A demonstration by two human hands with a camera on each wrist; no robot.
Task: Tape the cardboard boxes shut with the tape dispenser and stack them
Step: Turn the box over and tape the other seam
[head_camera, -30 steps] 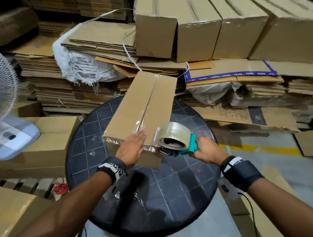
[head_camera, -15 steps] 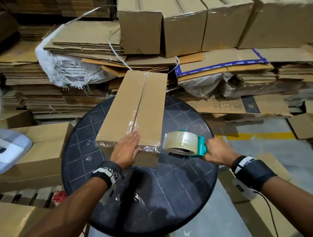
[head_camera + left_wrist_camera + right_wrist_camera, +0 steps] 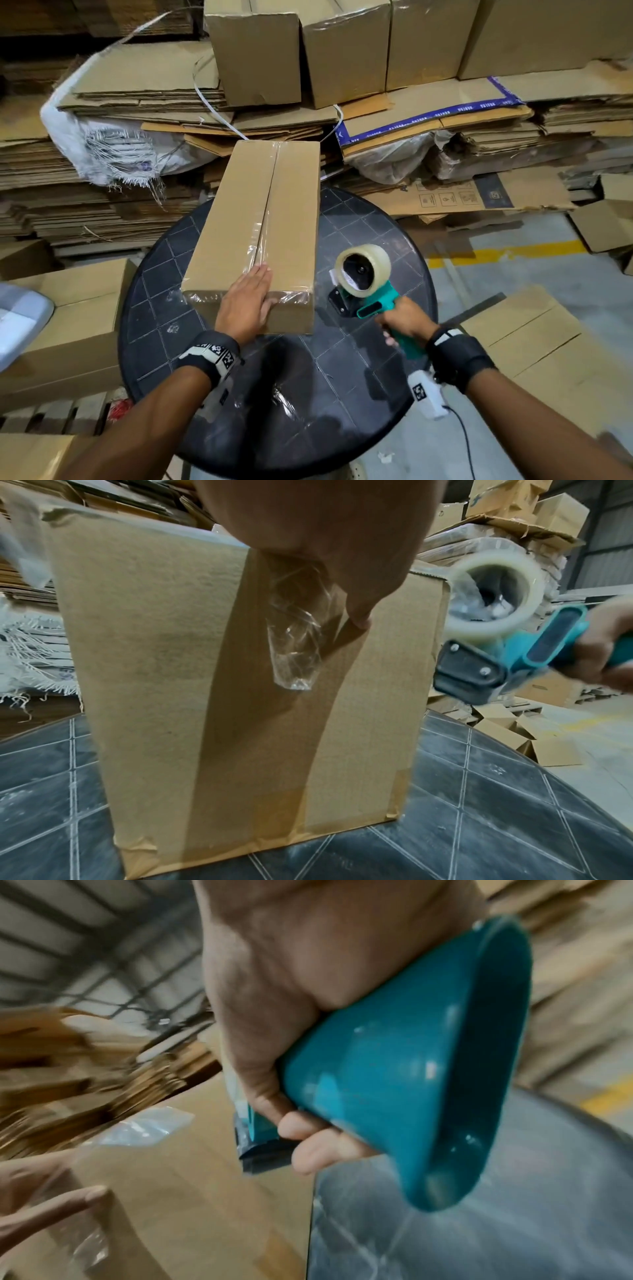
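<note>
Pulled back from the long brown cardboard box (image 3: 260, 222), the teal tape dispenser with its clear roll (image 3: 363, 284) now sits lower right of it, the right hand (image 3: 402, 320) clamped round its handle. At frame centre on the round black tiled table (image 3: 342, 394), the left hand (image 3: 245, 303) presses the taped near end, fingers straight and together. No legible writing on box or dispenser.

black wristbands (image 3: 212, 356), white coded tags (image 3: 423, 394)

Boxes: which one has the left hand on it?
The long taped box on the round black table, left hand flat on its near end; the other boxes sit untouched around it.
</note>
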